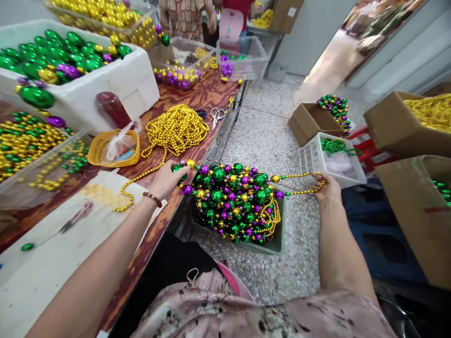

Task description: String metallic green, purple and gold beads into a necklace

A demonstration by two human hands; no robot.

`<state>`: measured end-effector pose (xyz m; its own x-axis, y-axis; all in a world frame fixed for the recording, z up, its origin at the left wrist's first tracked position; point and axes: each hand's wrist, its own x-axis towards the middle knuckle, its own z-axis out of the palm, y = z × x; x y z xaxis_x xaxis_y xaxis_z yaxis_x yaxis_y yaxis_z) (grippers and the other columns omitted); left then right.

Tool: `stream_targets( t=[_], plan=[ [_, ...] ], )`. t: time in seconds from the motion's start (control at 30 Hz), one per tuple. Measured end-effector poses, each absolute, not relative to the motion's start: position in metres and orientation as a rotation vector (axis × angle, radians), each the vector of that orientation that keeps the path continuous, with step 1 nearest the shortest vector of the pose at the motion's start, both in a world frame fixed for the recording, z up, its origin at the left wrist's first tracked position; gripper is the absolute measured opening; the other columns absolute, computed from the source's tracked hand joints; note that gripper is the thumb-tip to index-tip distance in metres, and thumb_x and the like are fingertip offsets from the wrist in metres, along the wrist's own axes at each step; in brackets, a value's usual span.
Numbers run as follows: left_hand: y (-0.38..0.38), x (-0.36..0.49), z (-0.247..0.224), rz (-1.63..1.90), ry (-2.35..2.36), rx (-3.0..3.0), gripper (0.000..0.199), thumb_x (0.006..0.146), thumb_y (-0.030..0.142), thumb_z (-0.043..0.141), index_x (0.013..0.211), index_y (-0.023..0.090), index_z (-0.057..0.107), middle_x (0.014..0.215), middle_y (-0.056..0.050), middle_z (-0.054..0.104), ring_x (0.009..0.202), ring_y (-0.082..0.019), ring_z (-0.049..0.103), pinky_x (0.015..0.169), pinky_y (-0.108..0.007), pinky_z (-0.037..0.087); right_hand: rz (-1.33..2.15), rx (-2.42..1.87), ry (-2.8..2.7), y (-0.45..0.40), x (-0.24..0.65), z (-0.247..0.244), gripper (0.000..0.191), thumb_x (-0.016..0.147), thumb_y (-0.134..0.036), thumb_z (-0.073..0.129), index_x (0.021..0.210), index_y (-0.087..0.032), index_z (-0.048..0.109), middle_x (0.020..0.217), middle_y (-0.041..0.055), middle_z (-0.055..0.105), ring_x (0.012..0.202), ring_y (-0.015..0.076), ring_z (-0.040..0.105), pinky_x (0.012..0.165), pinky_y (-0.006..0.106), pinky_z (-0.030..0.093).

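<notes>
A bead necklace (pixel 299 175) in gold, green and purple is stretched between my two hands above a heap of like necklaces (pixel 236 206). My right hand (pixel 327 187) is closed on its looped end of small gold beads. At the table's edge, my left hand (pixel 168 178) is closed around the larger beads of the other end, its fingers partly hidden. The heap fills a grey-green bin (pixel 278 246) below, with gold strands hanging at its right side. Beyond my left hand a pile of gold bead string (pixel 178 129) lies on the table, one strand trailing toward me.
On the table (pixel 169 94) stand a foam box (pixel 130 84) of green beads, a yellow basket (pixel 114 148) and scissors (pixel 216 115). A white crate (pixel 306 162) and cardboard boxes (pixel 398 117) stand at right. Two people are at the far end, one in a patterned shirt (pixel 185 19).
</notes>
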<state>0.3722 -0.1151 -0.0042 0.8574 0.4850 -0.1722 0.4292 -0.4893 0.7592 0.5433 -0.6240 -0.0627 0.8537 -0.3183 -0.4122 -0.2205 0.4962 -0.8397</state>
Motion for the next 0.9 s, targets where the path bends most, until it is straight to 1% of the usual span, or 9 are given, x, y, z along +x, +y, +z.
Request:
stream_targets(
  t=[0.13,0.27,0.37,0.53,0.7,0.8,0.9],
  plan=[
    [-0.128,0.399,-0.011,0.016,0.621,2.256,0.055,0.077,0.065,0.063,0.103,0.017,0.063,0.085,-0.006,0.069,0.072,-0.021,0.062,0.064,-0.029,0.045,-0.015,-1.179,0.658,-0.63,0.536,-0.087,0.016,0.089,-0.007,0.048,0.078,-0.017,0.054,0.064,0.0026,0.07,0.036,0.0061,0.033,0.03,0.013,0.027],
    [-0.141,0.412,-0.019,-0.054,0.659,2.377,0.053,0.079,0.062,0.063,0.106,0.016,0.062,0.096,-0.009,0.071,0.083,-0.024,0.064,0.07,-0.029,0.044,0.076,-1.281,0.706,-0.631,0.526,-0.121,0.01,0.082,-0.007,0.058,0.08,-0.016,0.06,0.062,0.0019,0.07,0.035,0.0088,0.046,0.031,0.017,0.038],
    [-0.143,0.416,-0.024,-0.068,0.702,2.447,0.054,0.081,0.062,0.061,0.109,0.016,0.061,0.098,-0.01,0.071,0.087,-0.026,0.065,0.072,-0.03,0.043,0.113,-1.327,0.712,-0.634,0.521,-0.142,0.008,0.079,-0.01,0.066,0.081,-0.016,0.061,0.064,0.0014,0.072,0.037,0.0098,0.053,0.035,0.018,0.044],
    [-0.138,0.419,-0.036,-0.093,0.71,2.447,0.054,0.082,0.062,0.059,0.109,0.015,0.061,0.092,-0.009,0.07,0.082,-0.025,0.064,0.069,-0.03,0.043,0.153,-1.369,0.737,-0.644,0.52,-0.164,0.011,0.081,-0.013,0.071,0.08,-0.016,0.061,0.064,0.0013,0.071,0.038,0.0089,0.055,0.035,0.017,0.044],
    [-0.139,0.421,-0.044,-0.215,0.673,2.428,0.053,0.085,0.063,0.055,0.107,0.015,0.061,0.088,-0.009,0.069,0.08,-0.025,0.064,0.066,-0.03,0.043,0.213,-1.428,0.822,-0.657,0.517,-0.185,0.013,0.087,-0.012,0.069,0.077,-0.014,0.061,0.062,0.0027,0.068,0.043,0.0108,0.059,0.035,0.017,0.044],
    [-0.146,0.419,-0.044,-0.244,0.629,2.52,0.05,0.089,0.061,0.053,0.107,0.014,0.061,0.095,-0.012,0.07,0.088,-0.027,0.066,0.071,-0.032,0.046,0.232,-1.469,0.886,-0.661,0.51,-0.202,0.013,0.094,-0.02,0.067,0.085,-0.012,0.063,0.069,0.0,0.067,0.05,0.009,0.061,0.042,0.017,0.047],
    [-0.158,0.411,-0.043,-0.243,0.554,2.703,0.05,0.092,0.058,0.052,0.114,0.013,0.059,0.113,-0.017,0.067,0.103,-0.032,0.066,0.082,-0.036,0.048,0.26,-1.516,0.931,-0.661,0.501,-0.22,0.018,0.099,-0.029,0.062,0.103,-0.012,0.065,0.088,0.0013,0.067,0.067,0.01,0.064,0.058,0.022,0.056]
  ],
)
